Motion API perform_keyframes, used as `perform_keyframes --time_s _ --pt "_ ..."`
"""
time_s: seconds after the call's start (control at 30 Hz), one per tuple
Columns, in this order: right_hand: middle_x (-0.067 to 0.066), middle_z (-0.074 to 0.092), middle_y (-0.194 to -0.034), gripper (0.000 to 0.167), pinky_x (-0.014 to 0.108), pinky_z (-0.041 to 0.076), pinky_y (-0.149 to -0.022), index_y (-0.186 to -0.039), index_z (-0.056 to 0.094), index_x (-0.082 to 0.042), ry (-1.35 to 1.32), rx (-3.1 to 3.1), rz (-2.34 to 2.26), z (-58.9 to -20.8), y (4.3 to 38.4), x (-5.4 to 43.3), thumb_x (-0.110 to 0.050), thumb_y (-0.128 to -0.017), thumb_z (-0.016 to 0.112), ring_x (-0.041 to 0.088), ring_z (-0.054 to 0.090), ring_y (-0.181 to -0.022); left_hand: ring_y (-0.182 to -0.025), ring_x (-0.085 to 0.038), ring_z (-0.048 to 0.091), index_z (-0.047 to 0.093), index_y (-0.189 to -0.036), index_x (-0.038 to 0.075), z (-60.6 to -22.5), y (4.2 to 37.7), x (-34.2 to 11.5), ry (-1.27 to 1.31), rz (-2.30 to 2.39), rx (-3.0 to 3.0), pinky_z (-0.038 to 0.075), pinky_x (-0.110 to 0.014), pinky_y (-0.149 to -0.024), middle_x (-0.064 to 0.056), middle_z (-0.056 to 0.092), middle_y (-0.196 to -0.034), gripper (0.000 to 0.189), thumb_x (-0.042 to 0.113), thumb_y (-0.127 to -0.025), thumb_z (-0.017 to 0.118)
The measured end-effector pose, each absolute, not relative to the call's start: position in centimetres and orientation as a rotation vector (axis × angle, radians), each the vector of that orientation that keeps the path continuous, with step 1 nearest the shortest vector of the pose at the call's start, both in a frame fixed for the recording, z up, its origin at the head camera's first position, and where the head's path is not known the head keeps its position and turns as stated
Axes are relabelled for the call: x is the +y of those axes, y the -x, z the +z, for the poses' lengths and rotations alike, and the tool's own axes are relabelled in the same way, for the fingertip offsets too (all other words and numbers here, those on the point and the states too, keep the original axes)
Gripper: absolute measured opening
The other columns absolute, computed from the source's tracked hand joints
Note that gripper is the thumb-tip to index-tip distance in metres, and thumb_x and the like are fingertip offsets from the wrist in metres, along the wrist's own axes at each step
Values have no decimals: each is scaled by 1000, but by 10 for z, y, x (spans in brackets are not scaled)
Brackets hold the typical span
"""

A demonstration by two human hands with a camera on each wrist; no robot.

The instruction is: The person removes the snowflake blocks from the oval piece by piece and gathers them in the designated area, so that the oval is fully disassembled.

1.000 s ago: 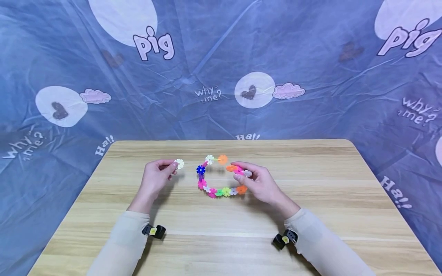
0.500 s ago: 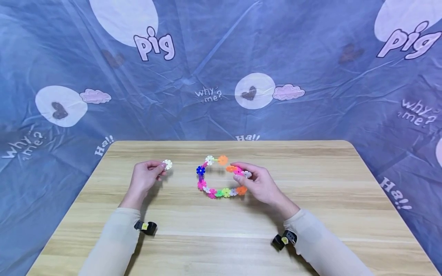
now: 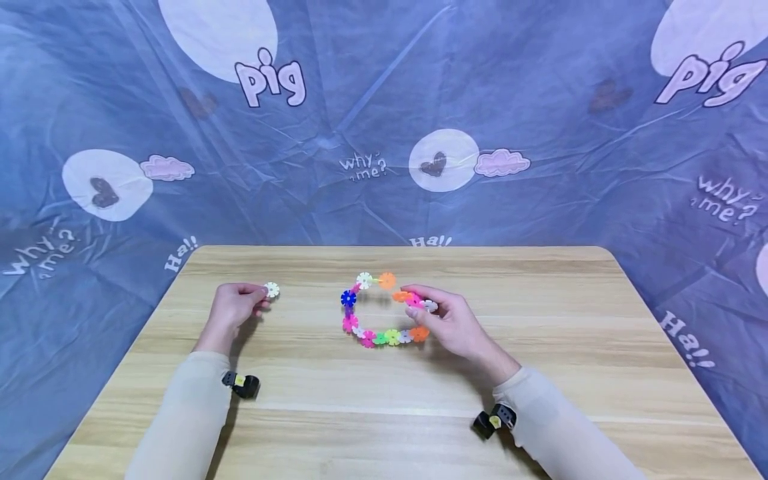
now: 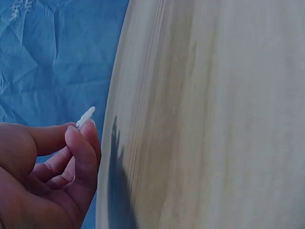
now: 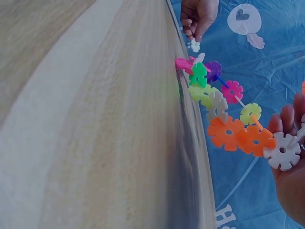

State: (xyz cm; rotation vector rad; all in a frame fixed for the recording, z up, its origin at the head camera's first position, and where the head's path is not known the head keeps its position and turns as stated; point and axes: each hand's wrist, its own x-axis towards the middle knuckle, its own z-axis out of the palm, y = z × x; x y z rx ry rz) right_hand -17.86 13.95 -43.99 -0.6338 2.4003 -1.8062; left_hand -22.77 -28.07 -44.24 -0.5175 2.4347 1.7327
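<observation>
Between thumb and fingers, my left hand (image 3: 235,307) pinches a single white snowflake disc (image 3: 273,290), raised over the left part of the table. In the left wrist view that white disc (image 4: 86,116) shows edge-on at the fingertips. My right hand (image 3: 451,321) grips one end of a chain of linked snowflake discs (image 3: 393,336) in pink, orange, white, green, yellow, blue and purple. The chain bends into a loop, with a gap between an orange disc (image 3: 387,280) at its far end and the orange disc (image 3: 402,297) by my right fingers. My right palm hides part of the chain.
The wood-grain table (image 3: 372,407) spreads under both hands. Behind it hangs a blue printed cloth (image 3: 336,100). A small black camera is strapped to each wrist, over pale sleeves (image 3: 186,407).
My left hand has moved left with the white disc, away from the chain. My right hand and the chain have stayed in nearly the same place.
</observation>
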Motion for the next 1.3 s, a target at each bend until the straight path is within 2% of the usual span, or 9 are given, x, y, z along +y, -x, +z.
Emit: perform_keyframes --time_s 0.13,0.23,0.33,0.5,0.67,0.87,1.03,1.2,1.3 --pt "25 73 -116 42 22 39 -47 -145 66 -5 650 2400 -1811 -441 178 140 -13 -104 71 5 45 -56 -66 -3 69 59 -132 -22 -444 231 -288 530 1725 2439 60 -21 -59 2 73 -76 35 3 -109 60" --pt "22 74 -120 42 22 38 -45 -146 66 -5 663 2395 -1810 -441 176 141 -12 -104 70 4 44 -54 -65 -3 68 60 -129 -22 -446 232 -294 552 1692 2464 60 -21 -59 2 72 -75 33 3 -108 59" --pt "21 72 -136 42 23 37 -44 -146 66 -6 660 2393 -1808 -442 175 141 -12 -104 71 4 42 -52 -64 -3 66 62 -125 -21 -446 232 -299 558 1641 2507 59 -22 -57 2 71 -74 30 3 -108 59" --pt "23 71 -134 43 23 37 -44 -146 66 -6 656 2377 -1817 -443 176 141 -12 -104 71 4 42 -51 -61 -4 62 66 -118 -19 -447 234 -301 541 1525 2578 56 -22 -53 2 68 -72 26 4 -106 60" --pt "24 72 -133 43 23 38 -44 -146 66 -5 671 2370 -1824 -443 177 142 -11 -104 70 4 43 -52 -62 -8 58 70 -113 -15 -448 236 -303 536 1368 2664 52 -24 -55 2 66 -74 27 10 -106 64" --pt "22 71 -136 43 22 37 -44 -146 66 -5 660 2383 -1806 -442 177 141 -13 -104 71 4 42 -51 -63 -7 58 70 -117 -16 -447 236 -303 492 1381 2673 52 -22 -56 2 67 -74 28 8 -106 63" --pt "26 72 -125 43 22 37 -45 -146 65 -3 651 2390 -1804 -442 177 141 -13 -104 70 3 43 -53 -69 -3 63 65 -127 -19 -443 235 -294 367 1513 2624 55 -19 -62 2 71 -81 32 6 -107 60" --pt "18 73 -108 43 22 37 -45 -146 65 -3 679 2387 -1819 -441 178 140 -11 -104 70 3 42 -53 -76 0 64 63 -133 -16 -439 231 -278 283 1570 2583 56 -17 -68 4 71 -88 36 11 -108 63" --pt "14 72 -104 42 22 37 -45 -145 65 -3 686 2384 -1830 -441 177 140 -11 -104 70 3 43 -54 -81 -1 66 64 -134 -13 -435 229 -267 238 1570 2588 58 -19 -72 -1 73 -97 37 13 -108 64"
